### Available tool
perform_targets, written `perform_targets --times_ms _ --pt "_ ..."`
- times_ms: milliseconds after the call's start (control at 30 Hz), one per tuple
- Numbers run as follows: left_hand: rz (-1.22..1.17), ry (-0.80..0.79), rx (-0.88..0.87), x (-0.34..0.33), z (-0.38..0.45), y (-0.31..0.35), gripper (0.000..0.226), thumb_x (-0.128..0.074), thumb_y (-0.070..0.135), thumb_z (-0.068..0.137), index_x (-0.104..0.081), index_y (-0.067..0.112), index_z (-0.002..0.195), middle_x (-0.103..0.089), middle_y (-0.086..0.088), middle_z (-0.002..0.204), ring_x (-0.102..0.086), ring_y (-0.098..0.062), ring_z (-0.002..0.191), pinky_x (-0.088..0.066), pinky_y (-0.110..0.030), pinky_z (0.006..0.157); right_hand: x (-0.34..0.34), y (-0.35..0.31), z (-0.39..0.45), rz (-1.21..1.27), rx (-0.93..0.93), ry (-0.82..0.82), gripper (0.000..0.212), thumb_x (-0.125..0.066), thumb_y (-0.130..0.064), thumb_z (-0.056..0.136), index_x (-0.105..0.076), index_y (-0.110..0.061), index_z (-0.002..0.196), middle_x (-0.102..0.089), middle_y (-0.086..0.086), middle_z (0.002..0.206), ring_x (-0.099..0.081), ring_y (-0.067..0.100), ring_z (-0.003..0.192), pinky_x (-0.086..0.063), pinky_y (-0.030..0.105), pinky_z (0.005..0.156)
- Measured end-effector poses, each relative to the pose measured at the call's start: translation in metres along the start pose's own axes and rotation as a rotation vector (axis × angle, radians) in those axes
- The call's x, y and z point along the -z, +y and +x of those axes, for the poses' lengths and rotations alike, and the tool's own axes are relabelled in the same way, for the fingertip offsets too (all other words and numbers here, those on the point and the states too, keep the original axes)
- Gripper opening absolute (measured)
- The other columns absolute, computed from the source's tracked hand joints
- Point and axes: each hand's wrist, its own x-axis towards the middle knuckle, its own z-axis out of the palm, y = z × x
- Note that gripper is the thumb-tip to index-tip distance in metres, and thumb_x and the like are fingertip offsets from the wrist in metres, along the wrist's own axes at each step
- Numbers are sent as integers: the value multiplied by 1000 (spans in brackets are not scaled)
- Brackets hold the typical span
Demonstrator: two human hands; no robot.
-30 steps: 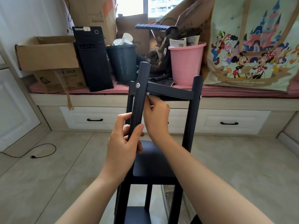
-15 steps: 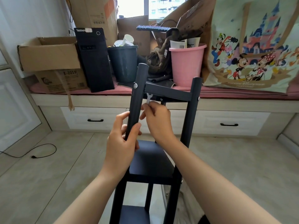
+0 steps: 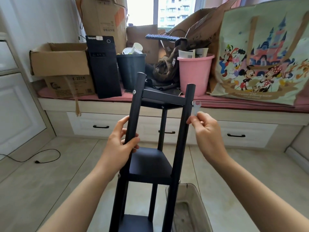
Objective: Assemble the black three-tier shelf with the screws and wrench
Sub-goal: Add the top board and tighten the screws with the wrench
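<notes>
The black shelf stands upright on the floor, right in front of the person. The left hand grips its front left post, fingers curled round it. The right hand pinches a small wrench, whose open end seems to sit on a screw in the front right post. Behind, a pink bucket stands on the window seat.

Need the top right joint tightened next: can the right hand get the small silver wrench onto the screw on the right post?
Probably yes: the right hand pinches the small silver wrench, its open end beside the screw, nothing between.
</notes>
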Motion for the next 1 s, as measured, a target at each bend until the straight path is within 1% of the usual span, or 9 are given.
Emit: perform_targets --times_ms 67,133,267,367,433,600,733,867,1000 --pt "-4 0 10 2 0 -2 62 -65 4 95 -46 40 141 -65 -10 102 -67 -10 66 -54 -17 64 4 7 5 153 -206 -79 30 -50 -22 101 -62 -16 74 -64 0 93 -57 15 91 -48 32 80" --pt "-8 -5 8 3 1 -4 61 -65 5 95 -46 41 141 -65 -8 102 -67 -10 67 -54 -17 67 6 10 10 451 -386 -214 31 -49 -23 101 -62 -20 73 -68 1 101 -59 22 105 -49 42 92" --pt "-2 -4 -24 4 3 -9 60 -65 7 96 -47 49 135 -66 1 93 -66 -9 67 -54 -16 68 7 8 16 814 -487 -370 29 -45 -20 99 -59 -18 73 -69 9 120 -64 27 107 -48 52 95" --pt "16 8 -38 8 6 -14 60 -64 9 97 -46 53 132 -67 8 88 -66 -5 70 -52 -13 69 -3 6 15 1003 -552 -337 28 -43 -19 97 -54 -16 72 -72 5 106 -68 24 96 -47 44 89" --pt "36 21 -38 13 7 -18 60 -64 11 97 -44 51 137 -67 16 89 -66 -3 74 -52 -12 70 -13 1 14 1044 -560 -300 29 -43 -17 98 -52 -15 70 -70 6 98 -62 23 86 -43 37 81" --pt "29 109 -54 22 13 -26 61 -64 7 97 -44 43 142 -66 8 102 -65 -1 79 -53 -14 72 -33 -10 9 1125 -546 -225 36 -41 -12 99 -51 -14 64 -64 10 98 -56 24 83 -34 38 94" --pt "20 170 -24 25 18 -31 61 -63 4 96 -45 36 145 -65 3 99 -62 -3 71 -53 -20 75 -44 -19 5 1112 -494 -171 36 -39 -8 100 -51 -11 66 -65 11 97 -55 23 81 -40 33 86" --pt "-17 205 32 26 19 -34 56 -64 9 97 -47 44 137 -66 2 99 -65 -3 72 -52 -23 81 -51 -26 5 1103 -453 -174 34 -39 -7 100 -52 -9 68 -63 16 106 -55 23 82 -42 32 82" --pt "17 241 69 27 24 -31 53 -62 9 98 -49 38 140 -68 2 104 -65 -3 76 -53 -24 84 -58 -33 2 1092 -425 -196 32 -42 -6 98 -55 -7 69 -60 17 104 -57 21 82 -44 26 72"
